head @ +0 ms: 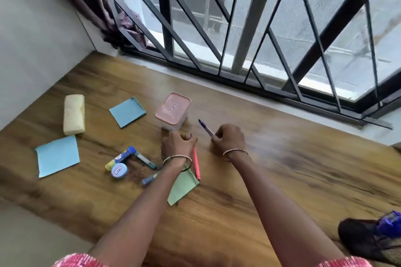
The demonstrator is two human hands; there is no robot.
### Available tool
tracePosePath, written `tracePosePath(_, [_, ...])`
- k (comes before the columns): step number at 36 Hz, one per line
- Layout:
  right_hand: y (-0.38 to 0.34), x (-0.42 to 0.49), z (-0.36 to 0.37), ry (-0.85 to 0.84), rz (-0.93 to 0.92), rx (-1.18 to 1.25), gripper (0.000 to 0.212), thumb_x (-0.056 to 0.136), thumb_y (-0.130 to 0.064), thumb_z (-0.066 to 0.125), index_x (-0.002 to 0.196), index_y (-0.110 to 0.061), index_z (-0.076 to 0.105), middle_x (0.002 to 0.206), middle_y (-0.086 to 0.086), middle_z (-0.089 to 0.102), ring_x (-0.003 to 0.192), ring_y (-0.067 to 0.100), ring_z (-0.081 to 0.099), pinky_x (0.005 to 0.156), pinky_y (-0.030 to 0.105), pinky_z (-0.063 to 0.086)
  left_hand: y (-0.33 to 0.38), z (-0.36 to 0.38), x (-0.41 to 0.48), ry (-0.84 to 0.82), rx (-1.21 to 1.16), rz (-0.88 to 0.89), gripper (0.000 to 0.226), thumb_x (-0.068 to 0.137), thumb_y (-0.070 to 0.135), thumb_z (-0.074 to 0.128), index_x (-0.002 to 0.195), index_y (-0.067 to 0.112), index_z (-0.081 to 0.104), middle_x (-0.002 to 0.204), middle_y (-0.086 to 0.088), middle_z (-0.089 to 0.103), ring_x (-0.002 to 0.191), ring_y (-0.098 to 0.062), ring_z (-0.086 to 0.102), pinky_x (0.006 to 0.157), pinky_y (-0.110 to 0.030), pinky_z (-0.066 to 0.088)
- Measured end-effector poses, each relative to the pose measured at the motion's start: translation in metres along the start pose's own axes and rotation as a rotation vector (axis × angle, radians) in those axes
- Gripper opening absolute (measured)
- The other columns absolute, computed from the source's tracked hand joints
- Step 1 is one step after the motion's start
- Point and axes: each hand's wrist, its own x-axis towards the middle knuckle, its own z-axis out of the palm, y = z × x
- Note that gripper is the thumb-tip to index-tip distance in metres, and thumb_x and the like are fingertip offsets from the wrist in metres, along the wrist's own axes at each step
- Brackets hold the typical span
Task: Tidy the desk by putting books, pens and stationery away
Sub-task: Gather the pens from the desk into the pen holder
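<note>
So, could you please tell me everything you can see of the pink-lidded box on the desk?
The pink-lidded box is a small rectangular container with rounded corners. Its lid is pale pink with faint raised lettering, too blurred to read; the walls look like translucent plastic. It is closed and sits upright on the wooden desk, right of a blue paper sheet and just beyond the left hand. Whether that hand touches it is unclear.

Lidded pink plastic box (173,111) centre of wooden desk (282,169); blue paper square (128,111) to its left, yellow pouch (74,114) farther left; glue stick (120,157) nearer the viewer.
</note>
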Motion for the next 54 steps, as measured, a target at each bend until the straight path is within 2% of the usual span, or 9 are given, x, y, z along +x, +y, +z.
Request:
tracePosePath(4, [0.022,-0.023,-0.007,0.023,0.128,0.304,0.009,0.076,-0.023,0.072,0.076,-0.014,0.074,0.078,0.004,0.074,0.076,0.019,0.067,0.069,0.03,0.05,0.014,0.001,-0.002,-0.032,-0.159,0.111,0.017,0.069,0.035,0.071,0.07,0.018,0.073,0.075,-0.001,0.075,0.076,-0.025,0.071,0.071,-0.029,0.055])
tracePosePath(7, [0.04,-0.049,-0.024,0.042,0.192,0.616,0.01,0.079,-0.014,0.074,0.076,-0.007,0.068,0.067,0.006,0.072,0.063,0.02,0.07,0.061,0.031,0.058,0.033,0.003,-0.013,-0.121,-0.289,0.224,0.011,0.075,0.026,0.071,0.073,0.016,0.067,0.07,-0.003,0.073,0.049,-0.015,0.067,0.054,-0.023,0.053])
tracePosePath(12, [0.078,-0.1,-0.067,0.164,0.203,0.918,0.02,0.078,0.002,0.073,0.083,-0.011,0.059,0.071,0.016,0.07,0.071,0.032,0.073,0.066,0.04,0.061,0.069,0.014,-0.054,-0.261,-0.464,0.466,0.014,0.082,0.025,0.073,0.087,0.014,0.066,0.079,-0.002,0.074,0.071,-0.013,0.071,0.057,-0.023,0.054])
tracePosePath(20, [0.132,-0.191,-0.154,0.468,0.262,0.769,0.026,0.076,-0.006,0.079,0.092,-0.016,0.061,0.079,0.003,0.074,0.075,0.014,0.074,0.072,0.035,0.061,0.112,0.053,-0.147,-0.574,-0.595,0.744,0.017,0.084,0.023,0.074,0.095,0.013,0.066,0.086,-0.003,0.073,0.084,-0.016,0.072,0.063,-0.04,0.061])
tracePosePath(27, [0.205,-0.268,-0.202,0.687,0.434,0.392,0.016,0.081,-0.027,0.074,0.092,-0.02,0.065,0.074,-0.013,0.071,0.072,-0.005,0.066,0.07,0.014,0.05,0.133,0.101,-0.233,-0.812,-0.683,0.831,0.016,0.085,0.015,0.073,0.098,0.01,0.065,0.089,-0.007,0.074,0.086,-0.02,0.074,0.08,-0.046,0.059])
tracePosePath(31, [0.241,-0.29,-0.208,0.683,0.466,0.273,0.016,0.086,-0.032,0.07,0.085,-0.018,0.063,0.07,-0.01,0.07,0.069,-0.002,0.067,0.061,0.004,0.044,0.137,0.13,-0.269,-0.812,-0.667,0.874,0.014,0.085,0.014,0.072,0.096,0.009,0.065,0.088,-0.005,0.074,0.085,-0.02,0.073,0.079,-0.048,0.059])
tracePosePath(40, [0.279,-0.284,-0.179,0.468,0.429,0.207,0.011,0.078,-0.028,0.077,0.079,-0.021,0.068,0.072,-0.01,0.071,0.07,0.007,0.068,0.07,0.03,0.056,0.129,0.179,-0.308,-0.674,-0.496,0.909,0.01,0.081,0.01,0.076,0.087,0.013,0.069,0.082,0.005,0.074,0.077,-0.004,0.072,0.069,-0.025,0.059])
tracePosePath(48, [0.297,-0.285,-0.183,0.48,0.366,0.379,0.013,0.075,-0.031,0.08,0.082,-0.024,0.071,0.069,-0.011,0.072,0.066,0.001,0.069,0.07,0.033,0.059,0.114,0.188,-0.309,-0.298,-0.361,0.973,0.023,0.069,0.021,0.085,0.078,0.02,0.063,0.069,0.009,0.063,0.062,-0.006,0.062,0.058,-0.022,0.052])
tracePosePath(54, [0.32,-0.302,-0.177,0.633,0.428,0.788,0.006,0.083,-0.02,0.076,0.087,-0.016,0.072,0.075,0.002,0.075,0.069,0.017,0.074,0.066,0.035,0.062,0.081,0.188,-0.298,-0.457,-0.25,0.776,0.048,0.067,0.034,0.081,0.109,0.024,0.059,0.105,0.011,0.061,0.088,-0.005,0.063,0.068,-0.027,0.058])
